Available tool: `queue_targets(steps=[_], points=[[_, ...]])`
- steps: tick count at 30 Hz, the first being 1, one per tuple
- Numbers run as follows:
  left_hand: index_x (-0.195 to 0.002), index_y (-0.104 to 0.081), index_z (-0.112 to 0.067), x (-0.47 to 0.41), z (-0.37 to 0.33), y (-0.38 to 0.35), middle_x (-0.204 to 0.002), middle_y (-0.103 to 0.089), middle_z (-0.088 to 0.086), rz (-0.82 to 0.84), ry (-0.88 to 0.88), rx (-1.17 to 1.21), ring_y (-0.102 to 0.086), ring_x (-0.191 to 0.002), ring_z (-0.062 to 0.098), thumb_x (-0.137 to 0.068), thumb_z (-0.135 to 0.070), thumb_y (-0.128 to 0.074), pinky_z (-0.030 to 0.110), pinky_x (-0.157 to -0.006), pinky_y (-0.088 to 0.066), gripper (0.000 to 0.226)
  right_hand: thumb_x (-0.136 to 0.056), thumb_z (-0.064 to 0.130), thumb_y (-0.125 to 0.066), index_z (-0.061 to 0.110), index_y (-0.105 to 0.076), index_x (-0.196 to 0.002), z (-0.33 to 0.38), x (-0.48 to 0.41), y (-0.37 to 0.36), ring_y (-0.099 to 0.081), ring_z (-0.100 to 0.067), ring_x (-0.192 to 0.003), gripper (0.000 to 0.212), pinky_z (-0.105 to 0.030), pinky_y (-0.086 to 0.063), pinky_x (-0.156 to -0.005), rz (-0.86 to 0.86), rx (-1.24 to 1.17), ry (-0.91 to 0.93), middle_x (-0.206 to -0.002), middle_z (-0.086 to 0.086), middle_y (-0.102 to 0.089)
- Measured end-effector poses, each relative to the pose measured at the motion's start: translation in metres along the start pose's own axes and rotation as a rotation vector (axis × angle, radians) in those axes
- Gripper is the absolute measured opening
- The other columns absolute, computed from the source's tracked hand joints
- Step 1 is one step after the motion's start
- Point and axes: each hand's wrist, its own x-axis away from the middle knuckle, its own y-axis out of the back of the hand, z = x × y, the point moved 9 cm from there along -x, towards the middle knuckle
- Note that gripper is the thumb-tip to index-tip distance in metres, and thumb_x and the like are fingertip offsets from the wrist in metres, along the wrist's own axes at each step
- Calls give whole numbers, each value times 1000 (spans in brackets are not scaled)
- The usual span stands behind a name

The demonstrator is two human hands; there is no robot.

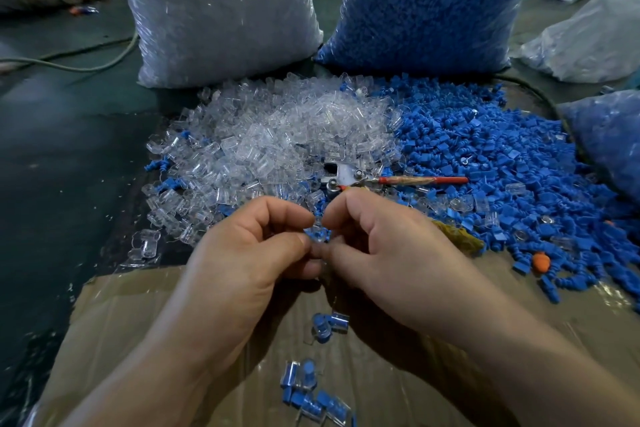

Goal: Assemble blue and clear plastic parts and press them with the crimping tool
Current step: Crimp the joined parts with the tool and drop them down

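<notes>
Status: both hands are together at frame centre. Left hand (242, 253) and right hand (381, 246) each pinch the same small blue-and-clear plastic piece (317, 234), fingertips curled round it, just above the near edge of the heaps. The fingers cover most of it, so I can't tell if the blue part is fully seated.

The red-handled metal crimping tool (349, 175) lies just above the hands. No hand is on it, and its head is half buried where the heap of loose clear plastic housings (277, 135) meets the heap of loose blue plastic inserts (485, 156). My read: the piece in hand is at the fitting step and not yet pressed.

Done: a small cluster of joined blue-and-clear pieces (311, 392) on the brown cardboard sheet (138, 322), lower centre. Another joined pair (329, 324) sits just below the hands. I can't tell from here whether those have been crimped.

Left: nearly everything. Both heaps are large, and two full sacks stand behind them, the clear-parts sack (214, 10) at upper left and the blue-parts sack (433, 3) at upper right. I'd call this very early in the run.
</notes>
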Motion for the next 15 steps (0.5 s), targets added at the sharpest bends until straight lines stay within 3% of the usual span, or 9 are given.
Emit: queue_targets(steps=[4,6,8,12,15], points=[[-81,-75,-26,-1,-9,20,-74,-72,13,-112,-48,39,-66,-56,19,-89,1,-61,37,-53,-58,32,-87,47,-62,40,-49,-106,3,1,4,-49,0,-78,24,-20,-36,-60,-12,263,43,-83,18,-55],[-80,-75,-29,-2,-14,32,-70,-71,9,-184,-96,12,-63,-54,14,-91,5,-58,29,-49,-55,39,-87,59,-53,36,-51,-113,13,0,-5,-51,-8,-85,35,-31,-41,-68,6,439,114,-94,15,-51],[-79,-75,-31,-5,-16,35,-68,-70,4,-221,-131,-58,-62,-55,11,-89,8,-58,20,-49,-52,44,-88,64,-44,31,-53,-111,22,-1,-18,-56,-22,-88,41,-34,-39,-61,19,583,163,-94,7,-46],[-84,-73,-33,-6,-11,29,-67,-70,3,-216,-146,-155,-63,-57,12,-85,10,-61,19,-53,-54,44,-94,58,-41,29,-54,-104,22,-9,-23,-58,-28,-83,33,-33,-32,-55,28,639,181,-87,5,-36],[-89,-73,-36,-6,-9,27,-71,-71,2,-198,-169,-206,-69,-64,17,-86,7,-65,30,-64,-61,43,-97,50,-42,27,-54,-100,21,-7,-22,-57,-28,-78,26,-34,-34,-52,27,640,211,-86,4,-37]])
